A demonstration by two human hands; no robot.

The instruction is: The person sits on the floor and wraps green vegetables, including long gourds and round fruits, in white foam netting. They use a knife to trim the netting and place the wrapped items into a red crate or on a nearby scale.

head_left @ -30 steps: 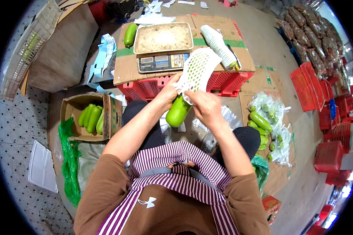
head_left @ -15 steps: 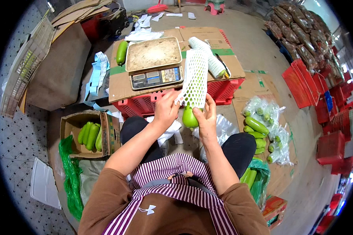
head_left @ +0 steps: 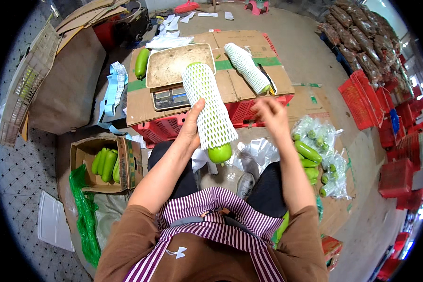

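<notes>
My left hand (head_left: 191, 123) grips a long green gourd (head_left: 207, 105) in white foam netting; its rounded lower end shows bare. My right hand (head_left: 270, 114) is off it to the right, slightly blurred, fingers apart and holding nothing. Behind them, a scale with a dirty tray (head_left: 167, 68) stands on a cardboard-covered red crate (head_left: 160, 126). A second netted gourd (head_left: 244, 66) lies right of the scale beside a dark, yellow-tipped tool (head_left: 269, 81), and a bare green gourd (head_left: 141, 63) lies to its left.
A cardboard box (head_left: 133, 164) of gourds is at left by green plastic (head_left: 83, 216). Bagged gourds (head_left: 331, 181) lie on cardboard at right, with red crates (head_left: 362, 98) and stacked brown sacks (head_left: 355, 35) beyond. Blue strips (head_left: 112, 98) hang left of the scale.
The netting has been pulled down over most of the gourd, which is turned and shifted left into my left hand's grip. My right hand has let go and moved up and right.
</notes>
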